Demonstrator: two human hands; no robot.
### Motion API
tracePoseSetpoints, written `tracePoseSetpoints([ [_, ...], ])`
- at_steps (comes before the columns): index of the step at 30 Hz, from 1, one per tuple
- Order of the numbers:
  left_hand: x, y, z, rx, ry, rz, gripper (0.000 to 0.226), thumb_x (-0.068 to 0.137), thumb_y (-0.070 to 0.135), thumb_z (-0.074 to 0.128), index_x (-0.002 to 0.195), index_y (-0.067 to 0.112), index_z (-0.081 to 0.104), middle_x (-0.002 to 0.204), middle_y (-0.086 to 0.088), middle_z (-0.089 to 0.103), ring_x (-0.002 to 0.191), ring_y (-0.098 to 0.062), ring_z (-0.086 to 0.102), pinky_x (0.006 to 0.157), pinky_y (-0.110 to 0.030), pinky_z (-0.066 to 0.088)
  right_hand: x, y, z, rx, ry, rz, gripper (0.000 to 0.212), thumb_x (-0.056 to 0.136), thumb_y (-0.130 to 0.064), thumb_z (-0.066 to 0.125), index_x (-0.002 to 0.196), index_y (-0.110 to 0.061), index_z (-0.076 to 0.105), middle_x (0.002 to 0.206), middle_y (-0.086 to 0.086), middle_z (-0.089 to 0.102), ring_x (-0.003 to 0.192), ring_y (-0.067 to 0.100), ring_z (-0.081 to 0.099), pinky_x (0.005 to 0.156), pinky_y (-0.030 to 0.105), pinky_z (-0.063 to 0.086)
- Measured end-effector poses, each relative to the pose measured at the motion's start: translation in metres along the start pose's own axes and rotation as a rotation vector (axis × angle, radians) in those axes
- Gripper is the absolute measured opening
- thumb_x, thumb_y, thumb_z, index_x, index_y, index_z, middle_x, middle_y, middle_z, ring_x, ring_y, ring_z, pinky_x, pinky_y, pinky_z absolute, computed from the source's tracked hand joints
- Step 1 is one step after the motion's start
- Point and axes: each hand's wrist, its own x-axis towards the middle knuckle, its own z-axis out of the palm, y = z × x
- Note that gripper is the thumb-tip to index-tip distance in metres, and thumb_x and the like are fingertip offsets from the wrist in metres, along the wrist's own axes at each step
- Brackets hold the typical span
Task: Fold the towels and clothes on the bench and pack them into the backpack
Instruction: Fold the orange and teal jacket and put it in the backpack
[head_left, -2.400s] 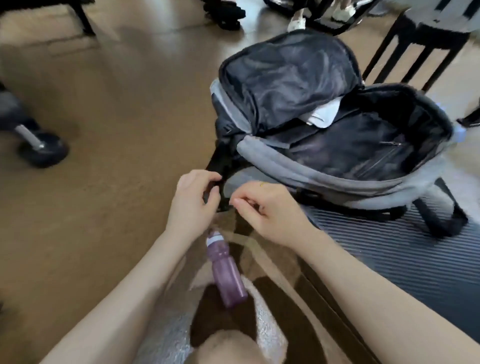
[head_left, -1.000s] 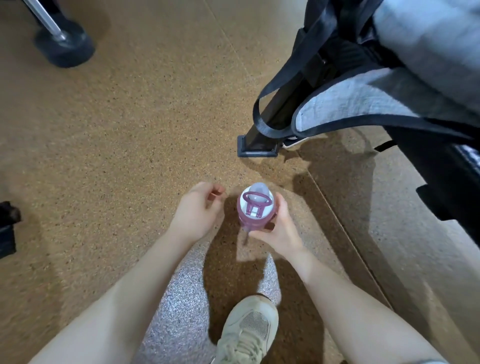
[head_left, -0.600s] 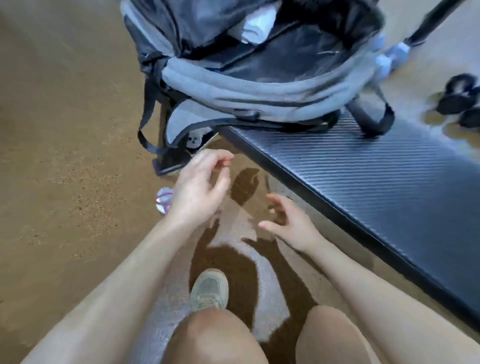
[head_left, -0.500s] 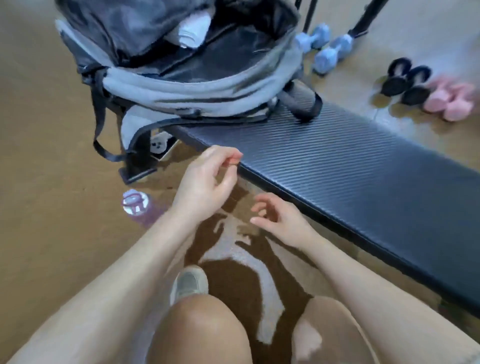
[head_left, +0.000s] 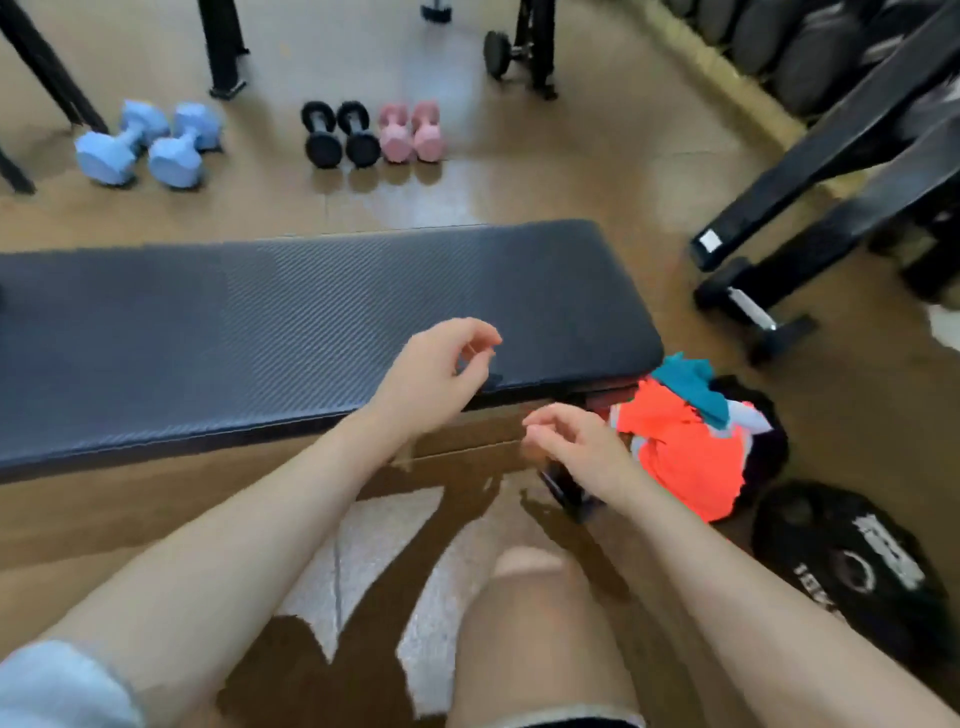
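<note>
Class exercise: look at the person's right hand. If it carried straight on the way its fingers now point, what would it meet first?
The right hand points left, roughly towards the left hand. Depth is unclear, but it would probably meet that hand or the bench edge first, not the orange clothes behind it.

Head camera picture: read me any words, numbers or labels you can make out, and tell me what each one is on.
Black weight plate on the floor at lower right: white lettering and what may be a number, too blurred to read.
Black rack foot at right: a small white sticker, with no print that can be made out.
Bench, dumbbells and pile of clothes: no text visible.
</note>
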Motion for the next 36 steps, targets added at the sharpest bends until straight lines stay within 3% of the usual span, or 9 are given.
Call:
tracePoseSetpoints([
  [3,0.043,0.053,0.059,0.014,-0.164,0.112,0.021,0.089,0.008,0.053,0.108,0.010,0.063,0.103,-0.003,0.064,0.088,-0.014,0.056,0.078,-0.020,0.039,-0.026,0.054,-0.069,0.084,0.196,0.133,0.008,0.092,-0.009,0.054,0.088,-0.011,0.061,0.076,0.005,0.062,0.062,-0.002,0.056,0.060,0.011,0.043],
  [8,0.089,0.109,0.140,-0.006,-0.229,0.178,0.025,0.086,0.004,0.051,0.109,0.009,0.061,0.100,-0.002,0.059,0.084,-0.012,0.052,0.076,-0.018,0.036,-0.052,0.151,-0.123,0.120,0.375,0.387,0.014,0.093,-0.018,0.052,0.082,-0.016,0.059,0.076,-0.001,0.059,0.072,0.015,0.057,0.066,0.026,0.041],
  [12,0.126,0.122,0.193,0.034,-0.412,0.388,0.024,0.085,0.004,0.052,0.106,0.007,0.062,0.098,-0.002,0.059,0.085,-0.010,0.050,0.077,-0.017,0.036,-0.041,0.212,-0.131,0.082,0.446,0.512,0.010,0.092,-0.017,0.054,0.087,-0.013,0.062,0.084,0.003,0.060,0.083,0.018,0.056,0.059,0.018,0.036],
  [17,0.207,0.118,0.237,0.158,-0.491,0.583,0.022,0.087,0.008,0.050,0.106,0.010,0.061,0.098,-0.006,0.063,0.089,-0.020,0.057,0.080,-0.025,0.042,0.014,0.256,-0.148,0.049,0.561,0.613,0.015,0.091,-0.016,0.051,0.097,-0.011,0.064,0.101,0.006,0.064,0.100,0.024,0.057,0.076,0.026,0.036],
  [19,0.234,0.113,0.256,0.309,-0.541,0.613,0.024,0.091,0.016,0.045,0.112,0.016,0.057,0.106,-0.003,0.061,0.095,-0.021,0.057,0.083,-0.036,0.048,0.045,0.269,-0.160,-0.012,0.624,0.617,0.019,0.091,-0.017,0.051,0.100,-0.007,0.064,0.107,0.009,0.064,0.104,0.028,0.057,0.082,0.031,0.040],
  [22,0.261,0.098,0.284,0.593,-0.603,0.690,0.028,0.094,0.023,0.038,0.120,0.021,0.048,0.112,-0.001,0.057,0.100,-0.022,0.056,0.074,-0.035,0.048,0.093,0.291,-0.180,-0.143,0.706,0.569,0.027,0.093,-0.018,0.049,0.115,-0.007,0.060,0.120,0.012,0.058,0.111,0.028,0.054,0.092,0.032,0.040],
  [27,0.281,0.075,0.308,0.542,-0.721,0.512,0.022,0.089,0.022,0.043,0.108,0.020,0.055,0.104,-0.004,0.062,0.095,-0.026,0.058,0.077,-0.039,0.051,0.155,0.336,-0.188,-0.476,0.617,0.618,0.039,0.099,-0.022,0.039,0.137,-0.017,0.043,0.141,0.007,0.042,0.123,0.030,0.040,0.100,0.035,0.034],
  [31,0.279,0.069,0.316,0.489,-0.725,0.474,0.015,0.086,0.021,0.046,0.095,0.018,0.057,0.094,-0.006,0.063,0.091,-0.029,0.059,0.076,-0.040,0.051,0.163,0.356,-0.175,-0.765,0.522,0.721,0.034,0.097,-0.015,0.036,0.128,-0.019,0.049,0.127,0.003,0.053,0.120,0.027,0.039,0.092,0.036,0.031],
  [36,0.278,0.060,0.321,0.521,-0.731,0.423,0.016,0.089,0.024,0.044,0.096,0.018,0.056,0.096,-0.008,0.063,0.091,-0.032,0.059,0.065,-0.032,0.041,0.137,0.313,-0.187,-0.352,0.754,0.628,0.024,0.092,-0.010,0.043,0.109,-0.009,0.060,0.104,0.014,0.064,0.103,0.035,0.053,0.081,0.039,0.035],
])
